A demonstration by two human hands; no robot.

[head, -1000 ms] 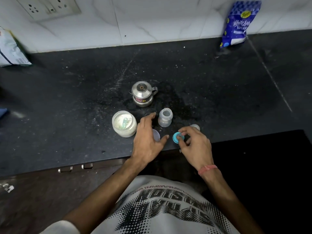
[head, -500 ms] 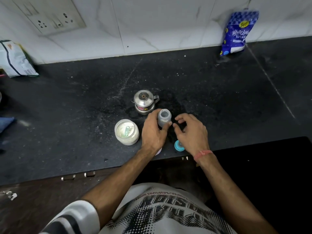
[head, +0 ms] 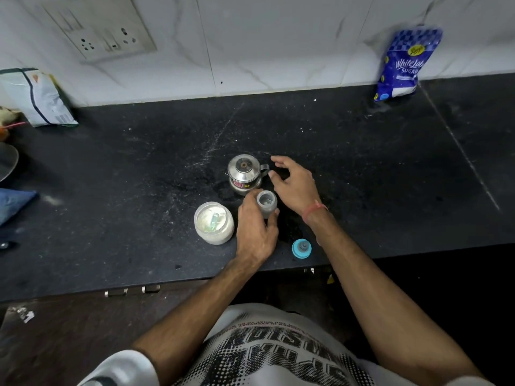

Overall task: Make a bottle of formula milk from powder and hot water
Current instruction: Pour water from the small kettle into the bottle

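On the counter (head: 362, 162), bottle (head: 266, 203) in left hand (head: 255, 229), right hand (head: 295, 183) beside.

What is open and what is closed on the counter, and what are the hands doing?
baby bottle: open, upright, no cap.
blue cap: off, lying on the counter.
steel kettle: lid on, upright.
powder jar: open, scoop inside.
left hand: holds the bottle.
right hand: open, beside the kettle handle.
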